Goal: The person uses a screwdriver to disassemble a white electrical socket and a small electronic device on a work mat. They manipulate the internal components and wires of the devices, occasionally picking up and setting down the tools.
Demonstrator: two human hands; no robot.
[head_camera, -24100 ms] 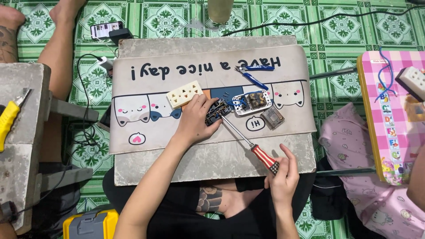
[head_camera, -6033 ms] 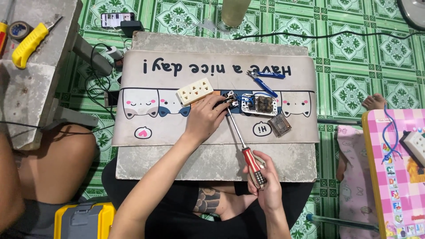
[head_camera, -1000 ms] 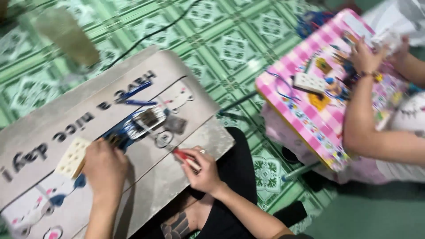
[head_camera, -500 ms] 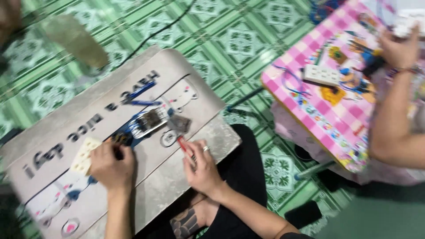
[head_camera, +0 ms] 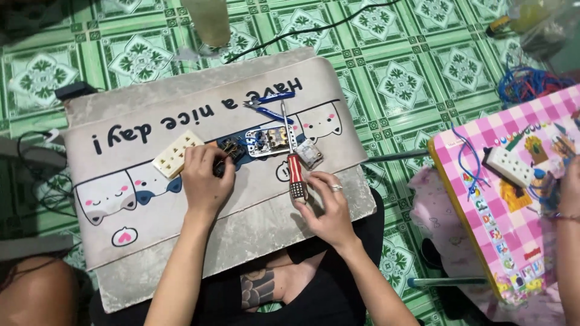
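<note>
My left hand (head_camera: 206,176) presses on a small dark socket part (head_camera: 230,150) on the grey lap table (head_camera: 181,241). Just left of it lies a cream multi-hole socket faceplate (head_camera: 177,154). My right hand (head_camera: 324,208) grips the red-and-black handle of a screwdriver (head_camera: 293,163); its shaft points away from me, past an opened socket body (head_camera: 269,140) with metal contacts. A small clear square part (head_camera: 309,153) lies right of the screwdriver. Blue-handled pliers (head_camera: 269,101) rest farther back.
A pink checkered table (head_camera: 483,199) at right holds a white power strip (head_camera: 509,167) and blue wires; another person's arm (head_camera: 568,241) reaches over it. A black cable (head_camera: 314,27) runs across the green tiled floor. Another person's knee (head_camera: 36,296) is at bottom left.
The view has swung back from the right and now looks straight down on the lap table. My right hand still holds the screwdriver, its shaft now pointing straight away over the socket body.
</note>
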